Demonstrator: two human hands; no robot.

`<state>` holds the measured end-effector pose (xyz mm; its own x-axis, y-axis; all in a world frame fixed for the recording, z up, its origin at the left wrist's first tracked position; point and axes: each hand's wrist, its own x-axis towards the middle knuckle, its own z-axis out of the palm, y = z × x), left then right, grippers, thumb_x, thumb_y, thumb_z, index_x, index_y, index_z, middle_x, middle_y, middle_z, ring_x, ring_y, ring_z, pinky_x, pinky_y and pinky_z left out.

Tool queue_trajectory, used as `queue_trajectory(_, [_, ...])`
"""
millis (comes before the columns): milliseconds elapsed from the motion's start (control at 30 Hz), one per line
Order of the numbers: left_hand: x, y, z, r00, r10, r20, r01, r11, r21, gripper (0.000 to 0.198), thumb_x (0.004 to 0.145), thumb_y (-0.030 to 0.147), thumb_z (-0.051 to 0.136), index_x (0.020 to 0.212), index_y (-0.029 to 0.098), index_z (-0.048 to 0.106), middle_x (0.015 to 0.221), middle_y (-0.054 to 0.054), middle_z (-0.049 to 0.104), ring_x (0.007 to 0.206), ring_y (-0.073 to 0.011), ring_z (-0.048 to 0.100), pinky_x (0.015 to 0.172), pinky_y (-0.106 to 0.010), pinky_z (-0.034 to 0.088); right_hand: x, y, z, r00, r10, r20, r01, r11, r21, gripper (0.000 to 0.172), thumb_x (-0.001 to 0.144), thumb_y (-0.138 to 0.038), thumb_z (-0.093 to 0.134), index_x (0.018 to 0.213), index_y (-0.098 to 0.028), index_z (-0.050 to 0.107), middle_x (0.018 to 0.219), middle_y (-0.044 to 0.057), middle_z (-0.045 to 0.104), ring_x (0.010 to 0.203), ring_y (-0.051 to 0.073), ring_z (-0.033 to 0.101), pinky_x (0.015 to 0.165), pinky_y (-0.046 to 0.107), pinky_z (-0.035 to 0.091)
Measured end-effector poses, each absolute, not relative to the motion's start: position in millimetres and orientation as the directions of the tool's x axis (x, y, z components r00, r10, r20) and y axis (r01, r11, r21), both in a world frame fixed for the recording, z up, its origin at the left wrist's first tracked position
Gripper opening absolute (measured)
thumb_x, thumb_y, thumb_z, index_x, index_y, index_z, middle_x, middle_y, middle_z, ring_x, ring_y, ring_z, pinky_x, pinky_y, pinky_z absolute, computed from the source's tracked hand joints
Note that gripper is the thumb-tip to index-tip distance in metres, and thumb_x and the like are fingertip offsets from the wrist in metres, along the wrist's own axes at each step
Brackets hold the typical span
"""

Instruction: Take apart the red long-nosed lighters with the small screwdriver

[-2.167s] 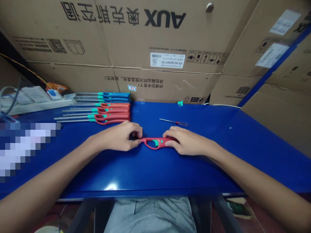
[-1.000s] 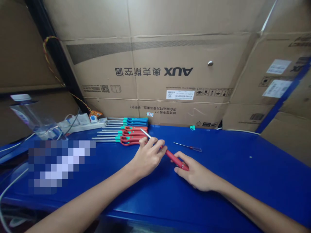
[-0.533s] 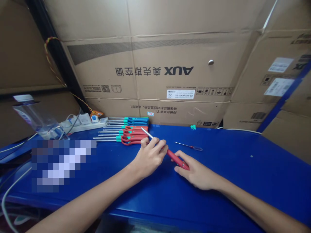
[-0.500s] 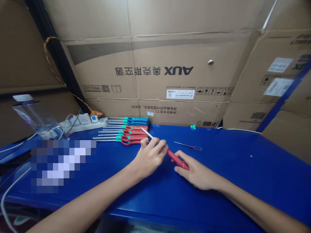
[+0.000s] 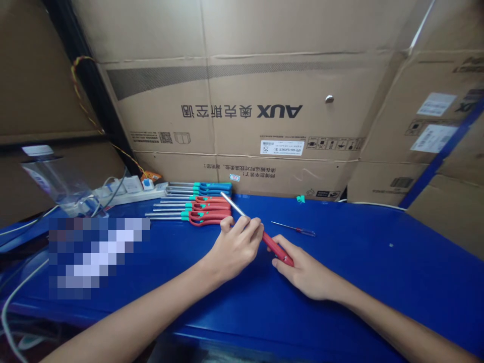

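Note:
Both my hands are on one red long-nosed gas lighter (image 5: 278, 250), held at a slant with its metal tube pointing up and left. My left hand (image 5: 240, 244) is closed round its middle, where the tube meets the handle, and hides that part. The rear of the handle lies in the grip of my right hand (image 5: 302, 267), between thumb and fingers. Just behind my left hand, several more lighters lie side by side, red ones (image 5: 209, 218) in front and blue ones (image 5: 214, 187) behind, tubes to the left. A small screwdriver (image 5: 302, 231) rests beyond my right hand.
A blue table (image 5: 363, 262) backs onto a large cardboard sheet (image 5: 242, 30). At the left stand a clear bottle (image 5: 53, 176) and a white power strip (image 5: 157, 191) with plugs and cables. A small green piece (image 5: 300, 198) lies near the cardboard.
My left hand has shifted slightly right and down along the lighter, so more of the metal tube shows. My right hand has hardly moved.

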<state>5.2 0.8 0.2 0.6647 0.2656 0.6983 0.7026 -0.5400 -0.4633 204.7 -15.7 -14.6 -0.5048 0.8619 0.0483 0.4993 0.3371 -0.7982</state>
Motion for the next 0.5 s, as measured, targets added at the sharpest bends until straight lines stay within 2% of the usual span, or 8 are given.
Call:
queue_trajectory(67, [9.0,-4.4,-1.3,0.697,0.236,0.677,0.662,-0.574,-0.482,0.026,0.095,0.012,0.044,0.11,0.012,0.065,0.11,-0.01,0.067,0.091,-0.0224,0.055,0.075,-0.04,0.032,202.4,-16.2,-15.5,-0.491,0.868,0.073,0.502,0.351,-0.791,0.016,0.09,-0.023,0.045,0.106,-0.02,0.049,0.072,-0.001,0.053,0.072,0.017,0.049,0.066,0.028,0.041])
queue_trajectory(167, [14.5,-7.2,-4.3,0.766,0.163,0.622,0.552,-0.664,-0.505,0.03,0.097,0.013,0.041,0.119,0.009,0.06,0.121,-0.012,0.064,0.109,-0.0237,0.055,0.092,-0.043,0.038,199.1,-16.3,-15.3,-0.47,0.873,0.129,0.496,0.382,-0.78,0.022,0.091,-0.025,0.043,0.111,-0.018,0.05,0.077,0.001,0.056,0.069,0.016,0.049,0.067,0.03,0.043])
queue_trajectory(267, [16.9,-3.2,-4.8,0.755,0.119,0.645,0.516,-0.715,-0.472,0.03,0.095,0.008,0.04,0.119,0.002,0.058,0.116,-0.016,0.066,0.114,-0.0249,0.057,0.104,-0.047,0.041,198.3,-17.1,-13.1,-0.471,0.867,0.161,0.463,0.399,-0.791,0.028,0.091,-0.025,0.046,0.118,-0.018,0.048,0.083,0.001,0.058,0.066,0.015,0.048,0.065,0.03,0.043])
queue_trajectory(400, [14.9,1.2,-0.4,0.729,0.071,0.681,0.474,-0.77,-0.428,0.027,0.094,0.006,0.041,0.113,0.003,0.06,0.099,-0.015,0.07,0.1,-0.0226,0.064,0.1,-0.046,0.049,198.8,-21.0,-10.1,-0.554,0.825,0.11,0.365,0.359,-0.859,0.042,0.082,-0.024,0.059,0.121,-0.021,0.043,0.085,-0.001,0.053,0.072,0.014,0.049,0.066,0.028,0.044])
queue_trajectory(500, [13.2,0.3,2.0,0.711,0.056,0.701,0.464,-0.787,-0.408,0.025,0.093,0.006,0.043,0.11,0.003,0.061,0.095,-0.014,0.07,0.095,-0.0228,0.066,0.094,-0.045,0.054,195.7,-24.1,-10.7,-0.537,0.836,0.113,0.381,0.359,-0.852,0.038,0.077,-0.018,0.061,0.111,-0.021,0.043,0.079,-0.004,0.048,0.066,0.012,0.044,0.06,0.025,0.04])
